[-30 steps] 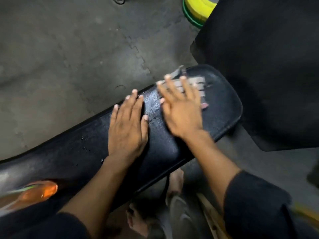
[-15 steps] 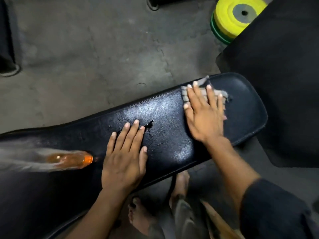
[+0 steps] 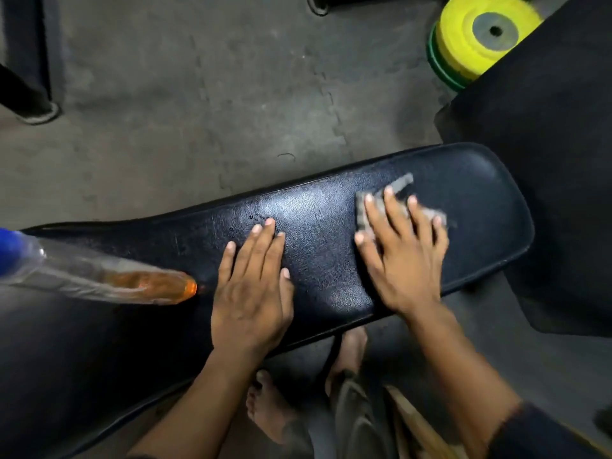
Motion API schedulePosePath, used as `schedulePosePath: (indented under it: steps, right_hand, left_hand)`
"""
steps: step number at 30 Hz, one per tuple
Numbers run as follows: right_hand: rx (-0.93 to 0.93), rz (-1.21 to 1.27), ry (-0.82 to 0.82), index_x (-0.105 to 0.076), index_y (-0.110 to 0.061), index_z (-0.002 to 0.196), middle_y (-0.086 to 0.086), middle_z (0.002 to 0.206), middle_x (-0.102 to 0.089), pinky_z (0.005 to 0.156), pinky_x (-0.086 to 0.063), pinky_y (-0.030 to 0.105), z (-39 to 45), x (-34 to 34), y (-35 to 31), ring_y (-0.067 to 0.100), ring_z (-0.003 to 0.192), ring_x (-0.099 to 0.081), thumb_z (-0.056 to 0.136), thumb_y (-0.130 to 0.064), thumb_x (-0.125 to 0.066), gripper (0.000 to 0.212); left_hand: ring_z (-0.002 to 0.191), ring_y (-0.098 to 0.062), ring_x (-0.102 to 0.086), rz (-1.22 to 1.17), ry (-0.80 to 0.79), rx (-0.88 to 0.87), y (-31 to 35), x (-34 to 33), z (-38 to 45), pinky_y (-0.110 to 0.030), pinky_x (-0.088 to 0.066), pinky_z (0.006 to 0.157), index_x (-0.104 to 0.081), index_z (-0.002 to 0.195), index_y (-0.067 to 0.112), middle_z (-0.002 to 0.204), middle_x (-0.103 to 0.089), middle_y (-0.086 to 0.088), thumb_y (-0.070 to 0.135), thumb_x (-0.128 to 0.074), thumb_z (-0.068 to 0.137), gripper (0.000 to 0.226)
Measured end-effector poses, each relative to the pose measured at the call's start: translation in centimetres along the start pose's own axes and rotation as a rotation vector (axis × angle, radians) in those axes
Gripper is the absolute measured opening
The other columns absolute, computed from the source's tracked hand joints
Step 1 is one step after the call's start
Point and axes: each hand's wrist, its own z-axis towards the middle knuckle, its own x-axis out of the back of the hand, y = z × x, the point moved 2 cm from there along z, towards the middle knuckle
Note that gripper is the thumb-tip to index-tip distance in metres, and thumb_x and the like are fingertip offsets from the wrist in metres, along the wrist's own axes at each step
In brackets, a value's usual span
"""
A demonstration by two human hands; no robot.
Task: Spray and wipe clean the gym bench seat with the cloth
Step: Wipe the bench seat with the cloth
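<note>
The black bench seat (image 3: 318, 226) looks shiny, with small dark spots near its far edge. The right hand (image 3: 402, 256) presses a grey cloth (image 3: 395, 202) flat near the seat's right end, fingers straight. The left hand (image 3: 253, 293) rests flat at the middle. A spray bottle (image 3: 109, 279) lies at the left.

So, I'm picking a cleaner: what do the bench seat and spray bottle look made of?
Bench seat: black vinyl or leather-like upholstery, judging by its grained, glossy sheen. Spray bottle: clear plastic, it seems, since orange liquid shows through it.
</note>
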Motion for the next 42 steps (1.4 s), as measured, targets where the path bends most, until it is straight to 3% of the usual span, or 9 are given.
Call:
schedulePosePath:
  steps: [2, 7, 12, 15, 19, 25, 30, 36, 42]
  right_hand:
    - [-0.035, 0.045, -0.001, -0.034, -0.046, 0.167, -0.017, 0.178, -0.028, 0.131, -0.013, 0.064, 3.8, 0.1, -2.2, 0.029, 0.166, -0.022, 0.107, -0.062, -0.030, 0.062]
    - [0.274, 0.026, -0.027, -0.029, -0.042, 0.170, -0.015, 0.179, -0.026, 0.132, -0.017, 0.062, 0.1, -1.7, -8.1, 0.028, 0.168, -0.020, 0.111, -0.046, -0.031, 0.059]
    - [0.396, -0.014, -0.057, -0.020, -0.051, 0.170, -0.023, 0.179, -0.021, 0.129, -0.026, 0.056, -7.6, -1.6, -2.9, 0.019, 0.167, -0.024, 0.109, -0.053, -0.041, 0.064]
    - [0.273, -0.110, -0.025, -0.026, -0.053, 0.168, -0.017, 0.176, -0.032, 0.121, -0.029, 0.060, -4.2, -0.6, 0.7, 0.027, 0.159, -0.037, 0.108, -0.061, -0.036, 0.061]
    - [0.083, -0.087, 0.011, -0.035, -0.050, 0.164, -0.011, 0.177, -0.033, 0.128, -0.018, 0.066, 3.8, -0.3, -1.0, 0.031, 0.162, -0.032, 0.108, -0.063, -0.031, 0.058]
    - [0.337, -0.039, -0.030, -0.027, -0.045, 0.170, -0.013, 0.180, -0.025, 0.131, -0.014, 0.068, 0.8, -2.1, -9.7, 0.030, 0.167, -0.022, 0.112, -0.054, -0.030, 0.059]
    - [0.427, -0.062, -0.103, -0.022, -0.047, 0.170, -0.017, 0.181, -0.020, 0.130, -0.020, 0.065, -5.1, -1.2, -6.1, 0.024, 0.168, -0.021, 0.111, -0.053, -0.033, 0.060]
    - [0.073, -0.019, -0.131, -0.023, -0.047, 0.170, -0.016, 0.181, -0.019, 0.131, -0.010, 0.069, 0.9, 0.0, -5.7, 0.032, 0.167, -0.019, 0.109, -0.056, -0.024, 0.062]
    - [0.410, -0.041, -0.130, -0.015, -0.045, 0.172, -0.015, 0.182, -0.015, 0.132, -0.007, 0.070, -1.0, -2.4, -14.7, 0.031, 0.169, -0.014, 0.112, -0.051, -0.023, 0.061]
  left_hand:
    - [0.163, -0.017, -0.031, 0.001, 0.006, -0.001, 0.1, -0.1, 0.0, -0.050, -0.021, 0.134, -0.046, 0.161, 0.017, 0.176, -0.033, 0.001, 0.031, -0.044, 0.103, 0.060]
    - [0.163, -0.018, -0.033, 0.001, 0.005, -0.003, -0.1, -0.1, -0.1, -0.050, -0.021, 0.134, -0.046, 0.161, 0.015, 0.176, -0.033, 0.000, 0.030, -0.043, 0.102, 0.061]
    - [0.163, -0.016, -0.032, -0.029, -0.003, -0.005, 0.0, 0.1, 0.1, -0.048, -0.021, 0.135, -0.047, 0.161, 0.016, 0.176, -0.032, 0.002, 0.030, -0.043, 0.101, 0.062]
    - [0.163, -0.016, -0.032, -0.032, 0.016, -0.003, -0.1, -0.2, 0.1, -0.049, -0.022, 0.134, -0.047, 0.161, 0.016, 0.175, -0.035, 0.002, 0.029, -0.046, 0.100, 0.062]
    - [0.163, -0.017, -0.033, -0.042, 0.013, -0.006, -0.3, -0.6, -0.2, -0.050, -0.023, 0.133, -0.049, 0.159, 0.015, 0.175, -0.037, 0.001, 0.030, -0.047, 0.101, 0.060]
    - [0.163, -0.019, -0.033, -0.069, 0.003, -0.008, -0.5, 0.2, -1.5, -0.053, -0.029, 0.131, -0.050, 0.159, 0.013, 0.174, -0.037, -0.003, 0.027, -0.049, 0.103, 0.058]
    - [0.167, -0.017, -0.020, -0.039, -0.092, -0.049, -1.9, 0.3, -7.7, -0.049, -0.025, 0.131, -0.039, 0.166, 0.021, 0.180, -0.022, 0.003, 0.034, -0.045, 0.105, 0.063]
    - [0.166, -0.014, -0.021, -0.032, -0.078, -0.052, -2.8, 0.2, -9.7, -0.044, -0.022, 0.132, -0.042, 0.165, 0.023, 0.179, -0.024, 0.006, 0.035, -0.050, 0.103, 0.064]
    - [0.164, -0.013, -0.028, -0.154, -0.067, 0.027, -2.5, 0.6, -10.3, -0.045, -0.026, 0.131, -0.056, 0.156, 0.020, 0.174, -0.036, 0.005, 0.029, -0.052, 0.101, 0.056]
